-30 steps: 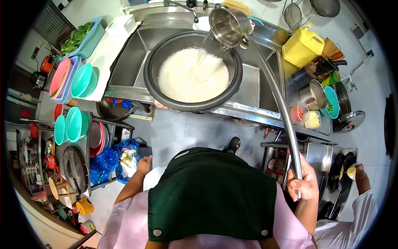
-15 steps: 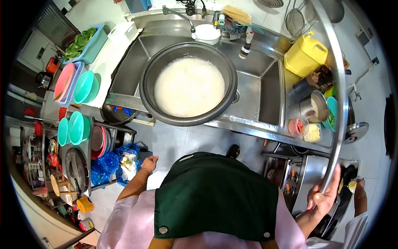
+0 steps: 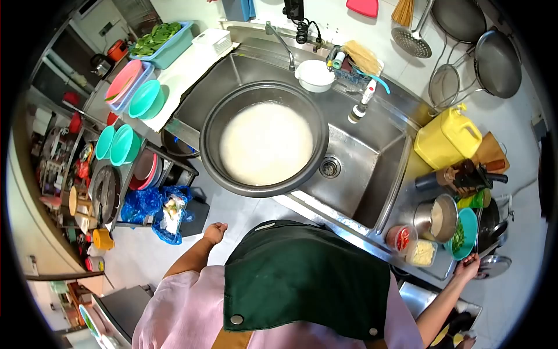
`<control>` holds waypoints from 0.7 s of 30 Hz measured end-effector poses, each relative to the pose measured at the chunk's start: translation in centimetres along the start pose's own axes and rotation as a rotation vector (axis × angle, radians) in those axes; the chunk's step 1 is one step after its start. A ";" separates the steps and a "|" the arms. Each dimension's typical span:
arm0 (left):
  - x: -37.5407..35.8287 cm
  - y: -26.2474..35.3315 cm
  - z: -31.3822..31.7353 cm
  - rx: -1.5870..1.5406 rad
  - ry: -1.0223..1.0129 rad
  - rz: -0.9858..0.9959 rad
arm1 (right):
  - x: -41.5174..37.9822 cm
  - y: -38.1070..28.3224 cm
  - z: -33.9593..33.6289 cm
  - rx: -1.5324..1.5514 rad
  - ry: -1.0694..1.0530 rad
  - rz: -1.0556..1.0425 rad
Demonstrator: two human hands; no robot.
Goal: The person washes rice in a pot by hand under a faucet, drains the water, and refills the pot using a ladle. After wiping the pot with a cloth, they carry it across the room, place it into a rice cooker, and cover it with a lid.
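Observation:
My left hand hangs over the floor with its fingers curled in and nothing visible in it. At the right counter edge, my right hand has its fingers bent beside a teal bowl of chopped greens and a dark round pan; what the fingers grip is hidden. Ahead of me a large dark basin sits across the sink, filled with cloudy whitish contents. Near my right hand are a steel pot, a tub of red pieces and a tub of pale yellow bits.
A double steel sink with a faucet and a white bowl lies in front. A yellow jug stands at right, below hanging pans. Teal bowls and a cart are on the left.
The big curved metal rim that my right hand held upright is gone from the foreground. My right hand has moved up to the counter's right end, and my view has turned right.

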State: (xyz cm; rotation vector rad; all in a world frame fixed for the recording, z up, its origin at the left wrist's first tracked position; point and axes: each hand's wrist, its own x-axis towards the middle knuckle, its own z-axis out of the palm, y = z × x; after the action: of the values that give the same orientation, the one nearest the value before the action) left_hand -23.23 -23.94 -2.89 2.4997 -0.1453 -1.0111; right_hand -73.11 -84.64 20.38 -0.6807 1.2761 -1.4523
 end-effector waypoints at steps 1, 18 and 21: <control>-0.1 0.0 0.9 0.027 0.004 0.011 | 5.6 0.3 -2.2 -0.074 -0.040 0.065; -7.2 5.5 3.2 0.212 -0.014 -0.028 | 34.4 -4.6 -13.9 0.889 -0.352 0.514; -6.0 5.4 2.9 0.243 -0.020 -0.006 | 31.9 -6.4 -14.0 1.240 -0.361 0.566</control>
State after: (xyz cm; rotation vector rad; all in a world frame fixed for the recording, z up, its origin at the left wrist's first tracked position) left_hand -29.27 -28.27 1.42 2.7084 -0.2824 -1.0777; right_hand -97.27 -110.14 15.93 0.2518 0.1022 -1.2474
